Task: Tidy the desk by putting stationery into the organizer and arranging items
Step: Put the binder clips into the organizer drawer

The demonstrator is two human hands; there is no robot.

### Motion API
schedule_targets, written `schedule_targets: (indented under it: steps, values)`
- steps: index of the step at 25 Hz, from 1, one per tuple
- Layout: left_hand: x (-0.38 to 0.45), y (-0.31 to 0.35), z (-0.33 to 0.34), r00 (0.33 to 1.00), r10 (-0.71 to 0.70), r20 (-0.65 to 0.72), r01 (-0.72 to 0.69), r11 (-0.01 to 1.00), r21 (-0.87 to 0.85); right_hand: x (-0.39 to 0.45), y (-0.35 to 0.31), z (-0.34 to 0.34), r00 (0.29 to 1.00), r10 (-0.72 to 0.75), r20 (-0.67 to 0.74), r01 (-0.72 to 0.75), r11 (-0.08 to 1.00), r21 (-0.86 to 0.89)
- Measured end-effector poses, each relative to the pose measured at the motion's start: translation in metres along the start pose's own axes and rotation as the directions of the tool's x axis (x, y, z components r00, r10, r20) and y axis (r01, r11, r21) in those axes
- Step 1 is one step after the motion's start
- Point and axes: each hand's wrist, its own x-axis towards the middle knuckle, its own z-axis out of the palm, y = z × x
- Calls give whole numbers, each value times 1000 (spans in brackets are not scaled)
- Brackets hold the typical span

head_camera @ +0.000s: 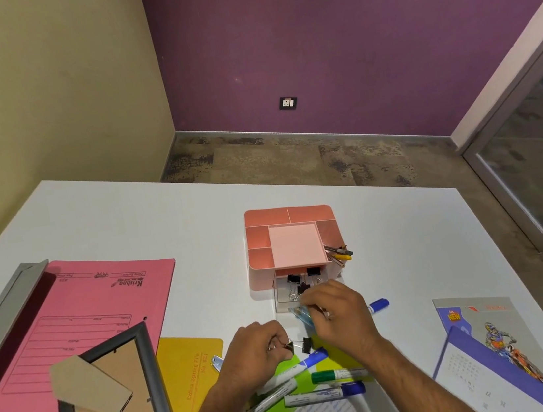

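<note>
Desk [168, 219] bare left of organizer [293, 241]; markers [320, 381], folders [97, 308] crowd near edge.

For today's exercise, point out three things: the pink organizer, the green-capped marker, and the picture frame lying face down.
pink organizer [266, 218], head view, back rim.
green-capped marker [323, 376], head view, green cap.
picture frame [154, 376], head view, grey right edge.
</note>
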Motion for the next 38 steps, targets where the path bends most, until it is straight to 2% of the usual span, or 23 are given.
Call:
schedule_targets:
  steps: [3, 6, 8, 11, 14, 16, 18, 20, 23, 26, 31, 34, 38]
  values:
    - [3, 5, 1, 996, -28, -89, 7, 972, -233, -16, -3, 1, 999, 34, 37, -39, 987, 154]
    - [5, 15, 0, 985, -23, -170, -54, 901, -431, -27, -8, -2, 990, 71, 120, -95, 974, 204]
    - [4, 19, -1, 981, -18, -193, -78, 877, -475, -29, -8, -3, 982, 131, 133, -159, 962, 224]
    - [3, 22, 0, 980, -10, -198, -92, 862, -499, -26, -10, -8, 984, 152, 97, -172, 952, 254]
    - [3, 16, 4, 978, -15, -209, -78, 899, -431, -17, -13, -17, 978, 205, 28, -203, 929, 309]
    - [2, 12, 7, 980, 1, -199, -57, 958, -280, -7, -10, -21, 957, 291, -1, -278, 915, 291]
    - [1, 6, 11, 981, 103, -164, -108, 994, -23, 3, -5, -22, 963, 269, -8, -266, 956, 119]
    - [3, 3, 14, 978, 199, -65, -185, 967, 176, 12, -1, -22, 977, 209, 28, -207, 975, -81]
    - [7, 5, 19, 968, 248, 32, -245, 914, 323, 23, 2, -22, 973, 191, 133, -153, 956, -251]
    - [9, 15, 24, 975, 212, 62, -216, 866, 450, 32, 0, -20, 952, 226, 205, -146, 927, -346]
    - [11, 24, 28, 986, 157, 55, -163, 854, 494, 28, 2, -15, 936, 276, 219, -185, 914, -361]
    - [11, 19, 30, 992, 129, 17, -124, 897, 425, 20, 3, -16, 966, 229, 122, -189, 944, -271]
    - [11, 23, 27, 996, 94, -10, -85, 942, 324, 3, 3, -14, 988, 131, -76, -138, 987, -88]
